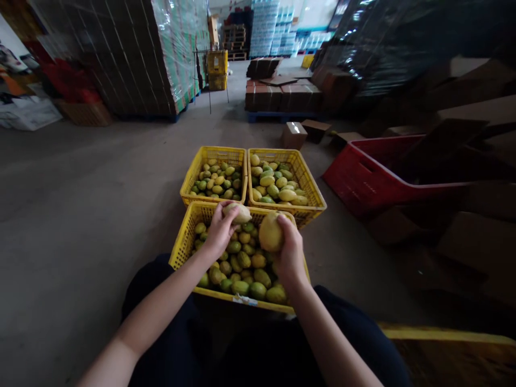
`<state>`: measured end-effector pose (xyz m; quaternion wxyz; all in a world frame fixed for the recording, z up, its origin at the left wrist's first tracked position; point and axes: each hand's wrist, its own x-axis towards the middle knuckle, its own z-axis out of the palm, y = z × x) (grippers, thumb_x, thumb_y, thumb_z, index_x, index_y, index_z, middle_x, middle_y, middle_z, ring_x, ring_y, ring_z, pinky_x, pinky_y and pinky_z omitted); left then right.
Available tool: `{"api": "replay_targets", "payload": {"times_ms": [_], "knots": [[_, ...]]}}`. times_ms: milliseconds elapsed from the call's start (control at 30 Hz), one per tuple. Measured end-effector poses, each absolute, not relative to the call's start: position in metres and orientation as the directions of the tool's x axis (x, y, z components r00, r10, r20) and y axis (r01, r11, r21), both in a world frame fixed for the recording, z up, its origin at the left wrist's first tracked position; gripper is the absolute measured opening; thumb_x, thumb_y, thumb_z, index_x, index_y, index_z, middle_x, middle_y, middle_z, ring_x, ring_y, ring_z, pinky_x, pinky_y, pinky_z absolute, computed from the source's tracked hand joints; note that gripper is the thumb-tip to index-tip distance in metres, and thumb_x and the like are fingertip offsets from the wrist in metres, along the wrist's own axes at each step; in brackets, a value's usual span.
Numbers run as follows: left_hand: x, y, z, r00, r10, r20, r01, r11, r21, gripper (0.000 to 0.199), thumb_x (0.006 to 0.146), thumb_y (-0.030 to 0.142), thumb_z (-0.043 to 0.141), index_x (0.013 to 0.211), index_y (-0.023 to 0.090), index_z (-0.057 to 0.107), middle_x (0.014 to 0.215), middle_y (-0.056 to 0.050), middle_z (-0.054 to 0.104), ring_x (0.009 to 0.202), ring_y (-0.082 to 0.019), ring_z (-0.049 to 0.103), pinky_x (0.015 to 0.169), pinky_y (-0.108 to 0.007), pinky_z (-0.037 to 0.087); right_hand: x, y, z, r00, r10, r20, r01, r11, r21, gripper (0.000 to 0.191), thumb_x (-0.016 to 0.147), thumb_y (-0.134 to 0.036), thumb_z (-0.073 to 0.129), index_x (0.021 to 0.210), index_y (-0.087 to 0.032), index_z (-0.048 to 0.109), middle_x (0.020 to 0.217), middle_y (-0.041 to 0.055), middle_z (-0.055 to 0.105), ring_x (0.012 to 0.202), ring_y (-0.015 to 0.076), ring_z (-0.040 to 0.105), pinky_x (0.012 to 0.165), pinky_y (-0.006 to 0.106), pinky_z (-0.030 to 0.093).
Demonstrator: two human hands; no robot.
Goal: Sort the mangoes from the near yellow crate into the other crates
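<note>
Your left hand (220,231) is curled round a pale fruit (237,213), fingers wrapped over the top, holding it right at the far rim of the near crate (183,244). Your right hand (289,252) is closed on a bigger yellow fruit (270,232), palm and fingers cupping its right side, held just above the pile in that same crate.

Risks, as I judge them:
- The left fruit sits over the gap where the near crate meets the two far ones. If your grip loosens it could drop between the rims or roll onto the concrete floor (80,188) and bruise.
- The right fruit is large for one hand. If it slips it lands on the green ones below, prob. marking both.
- Both hands are full, so you've nothing free to catch a slip.
- The near crate is heaped close to its front rim by your knees; a knock could spill a few.

Relative to the near crate: the left far crate (213,177) w/ small green fruit sits just beyond its far-left corner, and the right far crate (286,183) w/ larger yellowish fruit just beyond its far-right corner, both touching or nearly so. A red crate (363,177) lies well off to the right of it.
</note>
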<state>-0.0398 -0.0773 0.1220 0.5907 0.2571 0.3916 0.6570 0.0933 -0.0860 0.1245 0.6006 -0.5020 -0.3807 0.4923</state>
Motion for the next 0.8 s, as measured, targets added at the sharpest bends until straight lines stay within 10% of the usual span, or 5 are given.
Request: {"api": "replay_targets", "payload": {"times_ms": [800], "knots": [[-0.043,-0.092,0.132,0.031,0.937,0.349,0.056,-0.35,0.935,0.039,0.073,0.03,0.076,0.107,0.024,0.057,0.109,-0.004,0.062,0.105,-0.022,0.057,0.098,-0.031,0.042,0.088,-0.087,0.129,0.156,0.983,-0.092,-0.415,-0.02,-0.91,0.026,0.074,-0.047,0.063,0.074,-0.021,0.057,0.074,-0.0033,0.057,0.069,0.0143,0.05,0.065,0.025,0.043]]}}
